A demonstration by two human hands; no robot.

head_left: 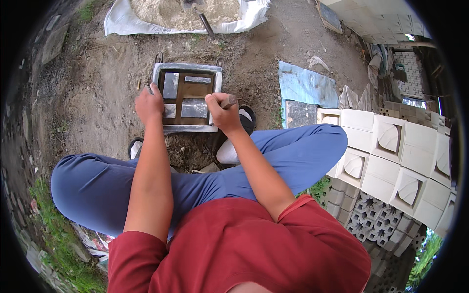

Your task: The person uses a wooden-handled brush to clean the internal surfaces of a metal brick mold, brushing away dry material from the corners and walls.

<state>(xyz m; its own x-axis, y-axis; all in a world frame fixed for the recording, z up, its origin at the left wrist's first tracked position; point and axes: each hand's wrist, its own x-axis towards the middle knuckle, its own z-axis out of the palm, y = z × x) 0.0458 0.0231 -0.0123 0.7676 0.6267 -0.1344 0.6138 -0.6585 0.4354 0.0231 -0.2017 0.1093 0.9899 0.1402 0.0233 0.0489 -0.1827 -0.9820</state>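
A square metal mould (188, 128) lies on the ground in front of me, with flat grey blocks (194, 108) set inside and brown gaps between them. My left hand (149, 104) is closed on its left rim, the thumb toward the inside. At the right rim, my right hand (223, 112) is wrapped round a tool with a short wooden handle (228, 101). The handle's end sticks out past the fist; the tool's working end is hidden by the hand and rim. Two small metal loops stand at the mould's far corners.
Beyond the mould, a white sack sheet (254, 17) bears pale powder (161, 12) and a dark-handled tool (205, 23). Blue sheeting (308, 83) lies to the right, near stacked pale blocks (388, 136) and patterned vent blocks (373, 217). My feet flank the mould's near side.
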